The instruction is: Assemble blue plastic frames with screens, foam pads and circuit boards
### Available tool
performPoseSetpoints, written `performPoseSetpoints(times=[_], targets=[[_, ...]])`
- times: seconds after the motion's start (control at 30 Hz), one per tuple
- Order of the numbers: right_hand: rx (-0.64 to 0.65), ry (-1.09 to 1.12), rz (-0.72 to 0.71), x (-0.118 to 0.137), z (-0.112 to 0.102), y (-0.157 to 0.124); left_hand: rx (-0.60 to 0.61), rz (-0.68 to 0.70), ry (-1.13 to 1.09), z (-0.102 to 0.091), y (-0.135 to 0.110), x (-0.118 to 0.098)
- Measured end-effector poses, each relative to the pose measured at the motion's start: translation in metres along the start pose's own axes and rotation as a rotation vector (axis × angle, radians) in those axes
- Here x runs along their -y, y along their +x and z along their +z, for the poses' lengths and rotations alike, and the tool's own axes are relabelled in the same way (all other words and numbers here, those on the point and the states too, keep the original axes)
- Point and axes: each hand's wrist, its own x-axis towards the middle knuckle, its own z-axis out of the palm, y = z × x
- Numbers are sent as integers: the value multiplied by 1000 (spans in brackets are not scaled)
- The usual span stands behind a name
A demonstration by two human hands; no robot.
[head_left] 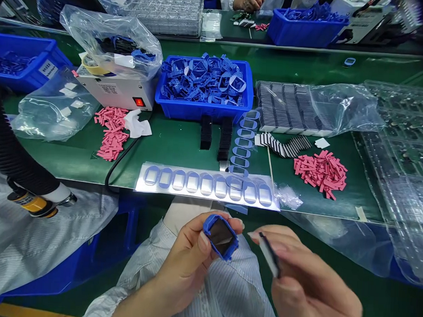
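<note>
Bare hands hover above a striped smock (pixel 227 290): the left hand (pixel 187 265) grips a blue plastic frame (pixel 221 237) holding a dark glossy pane (pixel 221 237), and the right hand (pixel 311 286), held apart from it, pinches a thin black-and-white strip (pixel 269 254). Much stock lies unused on the green bench mat (pixel 170 142), with a blue crate (pixel 202 112) heaped with frames at twelve o'clock and loose pink tabs (pixel 320 173) at one o'clock. Farther off at twelve, a co-worker's hand (pixel 251 1) works at another bench.
</note>
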Motion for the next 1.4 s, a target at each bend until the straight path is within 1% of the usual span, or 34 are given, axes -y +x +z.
performPoseSetpoints(times=[0.07,0.13,0.2,0.3,0.4,0.5,0.57,0.63,0.67,0.73,0.77,0.8,0.83,0.9,0.97,1.03,1.1,1.2,1.3,1.4], targets=[[48,-225,-120,3,1,-3,-18,31,29,0,2,1],[76,-405,-170,6,3,-5,-31,58,58,-1,5,3],[78,-509,-188,7,6,-5,-38,89,102,-1,7,5],[64,-571,-209,9,9,-2,-54,110,160,-3,9,9],[61,-648,-224,14,11,3,-78,84,162,-3,9,13],[127,-728,-276,18,13,5,-132,17,139,-3,9,15],[199,-710,-308,16,10,7,-196,-25,126,-3,8,15],[232,-631,-307,7,-1,10,-239,-53,113,-4,9,14],[208,-609,-284,0,-11,12,-246,-67,106,-6,9,13],[55,-672,-200,-21,-41,19,-243,-105,101,-9,11,10],[-67,-766,-139,-33,-60,23,-238,-121,102,-10,12,9],[-173,-908,-66,-47,-79,28,-230,-135,105,-11,13,8],[-211,-977,-30,-60,-98,32,-221,-148,107,-12,14,8],[-228,-1076,8,-86,-130,39,-208,-177,108,-11,15,8],[-203,-1169,46,-106,-150,44,-206,-206,105,-8,16,10],[-191,-1260,75,-117,-156,45,-202,-220,104,-5,17,12],[-193,-1340,90,-121,-154,45,-196,-224,102,-3,18,14],[-180,-1425,81,-119,-148,44,-202,-237,103,-2,18,14],[-104,-1459,34,-112,-150,45,-215,-243,101,-5,18,12],[7,-1448,-37,-105,-160,49,-225,-243,96,-8,17,11]])
